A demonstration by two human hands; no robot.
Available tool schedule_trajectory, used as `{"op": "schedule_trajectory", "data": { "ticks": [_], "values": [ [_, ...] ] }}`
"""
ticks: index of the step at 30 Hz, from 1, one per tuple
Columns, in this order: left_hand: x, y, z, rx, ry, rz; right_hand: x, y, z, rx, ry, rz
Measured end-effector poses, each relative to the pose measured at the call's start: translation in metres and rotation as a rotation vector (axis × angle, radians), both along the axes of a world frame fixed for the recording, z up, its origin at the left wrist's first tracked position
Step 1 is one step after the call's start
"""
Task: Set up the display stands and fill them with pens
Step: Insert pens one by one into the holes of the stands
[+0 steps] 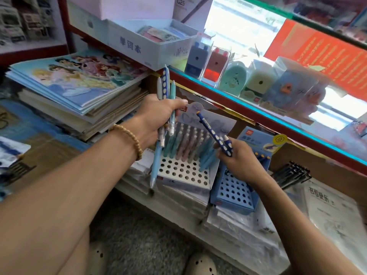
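**Both hands grip pens above two perforated stands**

The left hand (158, 118) clutches a bundle of pens (165, 90), fingers curled round them; a bead bracelet (129, 138) circles its wrist. The right hand (236, 157) pinches a dark blue pen with white dots (213, 133), tilted toward 11 o'clock.

Beneath and between the hands sits a white cardboard display stand (184, 173), its top punched with round holes; pastel pens (188, 141) fill its rear rows, the front rows open. At its 3 o'clock, touching it, is a blue display stand (234, 192) with the same hole grid, partly hidden by the right hand. Both rest on plastic-wrapped packs (244, 233).

At 10 o'clock lies a stack of glossy cartoon-cover notebooks (77, 88). At 1 o'clock a glass counter edge (258, 114) carries boxed pencil sharpeners (232, 76). At 3 o'clock lie loose black pens (292, 173).
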State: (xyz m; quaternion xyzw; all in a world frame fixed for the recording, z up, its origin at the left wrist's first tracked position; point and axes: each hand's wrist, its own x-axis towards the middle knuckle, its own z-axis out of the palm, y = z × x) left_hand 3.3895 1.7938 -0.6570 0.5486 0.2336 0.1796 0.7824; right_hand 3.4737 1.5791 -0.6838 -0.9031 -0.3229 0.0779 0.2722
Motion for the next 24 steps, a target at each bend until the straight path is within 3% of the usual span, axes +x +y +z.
{"op": "schedule_trajectory", "data": {
  "ticks": [7, 16, 24],
  "values": [
    [-0.004, 0.003, 0.001, -0.013, -0.007, 0.001, -0.004, 0.001, 0.001, 0.140, 0.080, -0.074],
    [-0.008, -0.001, -0.003, 0.061, 0.001, 0.004, -0.010, 0.003, -0.002, 0.154, 0.156, -0.112],
    [-0.004, -0.029, -0.003, 0.147, -0.032, -0.058, -0.023, 0.004, 0.017, 0.275, 0.271, 0.039]
  ]
}}
